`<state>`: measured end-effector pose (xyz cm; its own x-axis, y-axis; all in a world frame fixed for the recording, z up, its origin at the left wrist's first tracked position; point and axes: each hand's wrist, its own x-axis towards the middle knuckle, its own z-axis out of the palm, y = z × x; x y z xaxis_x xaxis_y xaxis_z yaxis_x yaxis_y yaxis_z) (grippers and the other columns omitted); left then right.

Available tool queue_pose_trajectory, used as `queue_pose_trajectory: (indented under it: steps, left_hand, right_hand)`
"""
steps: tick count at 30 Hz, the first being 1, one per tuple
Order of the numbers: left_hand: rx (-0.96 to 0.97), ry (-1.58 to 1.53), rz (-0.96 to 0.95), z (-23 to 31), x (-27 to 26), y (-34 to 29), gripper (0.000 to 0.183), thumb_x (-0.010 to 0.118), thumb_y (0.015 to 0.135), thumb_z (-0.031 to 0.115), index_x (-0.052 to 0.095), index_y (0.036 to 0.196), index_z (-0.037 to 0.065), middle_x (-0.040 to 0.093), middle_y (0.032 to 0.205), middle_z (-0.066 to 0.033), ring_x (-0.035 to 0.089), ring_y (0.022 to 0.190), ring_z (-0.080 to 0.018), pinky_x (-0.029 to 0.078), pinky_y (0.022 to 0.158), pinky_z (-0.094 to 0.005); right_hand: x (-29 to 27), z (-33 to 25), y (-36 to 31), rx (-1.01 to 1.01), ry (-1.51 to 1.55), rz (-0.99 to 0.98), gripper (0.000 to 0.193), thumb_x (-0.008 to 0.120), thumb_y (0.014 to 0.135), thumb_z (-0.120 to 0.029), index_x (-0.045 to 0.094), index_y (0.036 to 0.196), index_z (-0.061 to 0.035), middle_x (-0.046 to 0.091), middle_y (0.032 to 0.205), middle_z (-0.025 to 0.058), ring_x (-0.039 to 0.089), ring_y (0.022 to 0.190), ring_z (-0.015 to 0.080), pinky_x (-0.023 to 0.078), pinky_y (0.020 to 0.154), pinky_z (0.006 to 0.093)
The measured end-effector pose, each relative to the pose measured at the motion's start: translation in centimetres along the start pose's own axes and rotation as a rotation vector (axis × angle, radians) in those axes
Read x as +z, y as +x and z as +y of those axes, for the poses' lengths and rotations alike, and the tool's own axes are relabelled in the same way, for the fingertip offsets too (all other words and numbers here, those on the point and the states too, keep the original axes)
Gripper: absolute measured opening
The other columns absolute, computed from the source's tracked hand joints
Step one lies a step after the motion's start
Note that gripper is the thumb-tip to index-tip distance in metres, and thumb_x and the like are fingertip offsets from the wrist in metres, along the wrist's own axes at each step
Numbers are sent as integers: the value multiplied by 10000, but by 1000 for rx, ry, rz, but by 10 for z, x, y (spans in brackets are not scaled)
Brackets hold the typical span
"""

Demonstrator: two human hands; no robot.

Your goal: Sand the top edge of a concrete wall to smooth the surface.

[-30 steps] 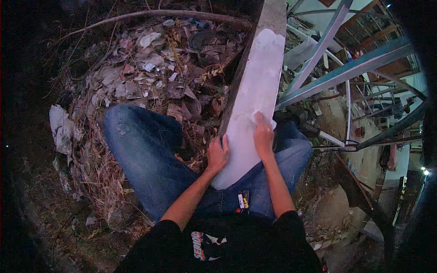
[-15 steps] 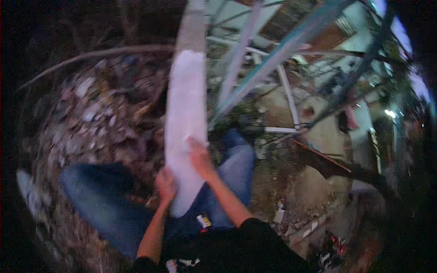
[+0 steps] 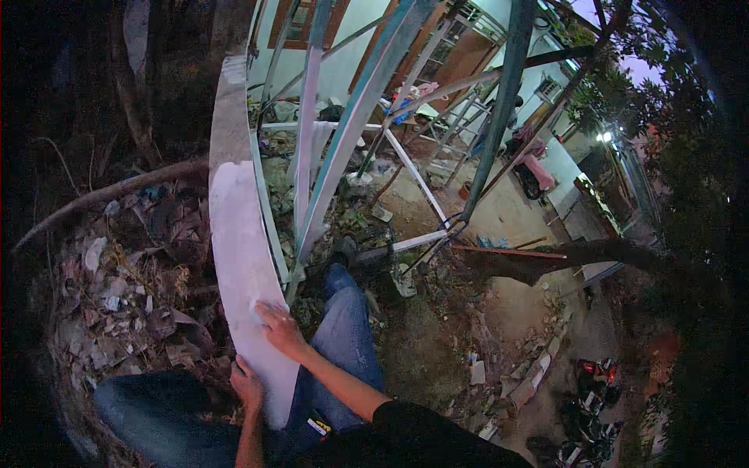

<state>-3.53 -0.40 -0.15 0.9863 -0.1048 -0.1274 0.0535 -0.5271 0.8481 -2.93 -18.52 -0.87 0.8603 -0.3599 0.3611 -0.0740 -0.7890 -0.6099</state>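
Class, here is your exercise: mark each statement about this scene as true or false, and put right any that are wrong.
1. The left hand is at the left edge of the long beam. True.
2. The right hand hangs in the air, well away from the beam. False: it is on the beam's white surface.
3. The beam is white along its whole visible length. False: a greyish stretch shows beyond the white part.
4. A lit lamp shines in the upper right of the picture. True.
5. The right sleeve is bright yellow. False: it is black.
6. The person wears blue jeans. True.
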Motion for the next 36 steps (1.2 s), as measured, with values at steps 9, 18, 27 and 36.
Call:
queue_pose_trajectory:
  steps: [9, 18, 27, 36]
  left_hand:
    - [-14, -14, 0, 9, 0, -5, 585, 363, 1038, 425, 628, 1067, -96, 646, 977, -339, 611, 906, -501, 460, 774, -538]
    - [-16, 48, 8, 2, 1, -3, 620, 366, 1036, 449, 630, 1082, -111, 661, 956, -325, 627, 888, -490, 472, 779, -524]
    - [-25, 6, -7, -22, -1, -2, 594, 382, 1033, 444, 619, 1102, -97, 667, 944, -305, 636, 881, -466, 481, 763, -506]
    - [453, 333, -116, 55, 0, -6, 594, 607, 893, 226, 425, 1387, -49, 434, 1422, -288, 385, 1351, -435, 263, 1136, -546]
  right_hand:
    - [2, 1, -1, 31, 75, -10, 548, 648, 792, -50, 544, 1330, -42, 549, 1385, 147, 468, 1315, 385, 357, 1122, 471]
    - [-6, -8, 1, -8, 50, 58, 536, 639, 763, -3, 562, 1291, -43, 579, 1335, 152, 500, 1289, 351, 396, 1102, 433]
    - [3, -14, -5, -6, 56, 71, 510, 637, 783, -30, 573, 1288, -49, 574, 1347, 148, 509, 1274, 362, 421, 1072, 437]
    - [-50, 12, 39, 319, 271, 433, 313, 527, 960, -92, 627, 1221, 49, 657, 1212, 203, 594, 1200, 311, 433, 1033, 383]
